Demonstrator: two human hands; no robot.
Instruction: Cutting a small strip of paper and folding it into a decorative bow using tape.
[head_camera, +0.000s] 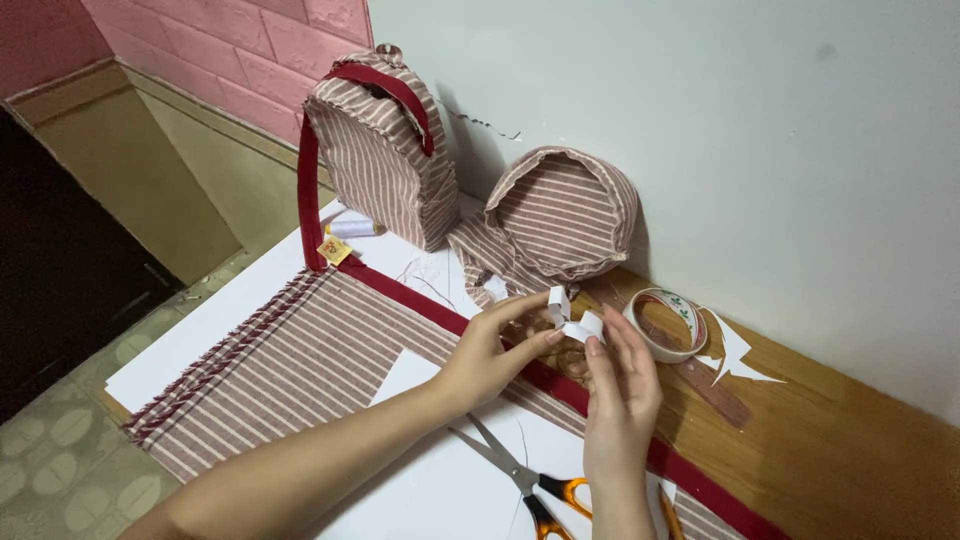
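My left hand and my right hand meet above the striped fabric, both pinching a small folded strip of white paper between fingertips. A dark red band runs along the fabric's edge just under my hands. A roll of white tape lies on the wooden table right of my right hand. Orange-handled scissors rest on a white sheet below my wrists.
A striped fabric bag with red strap stands against the wall, beside a round striped fabric piece. A thread spool lies by the bag. A white paper scrap and a ruler lie on the wooden table.
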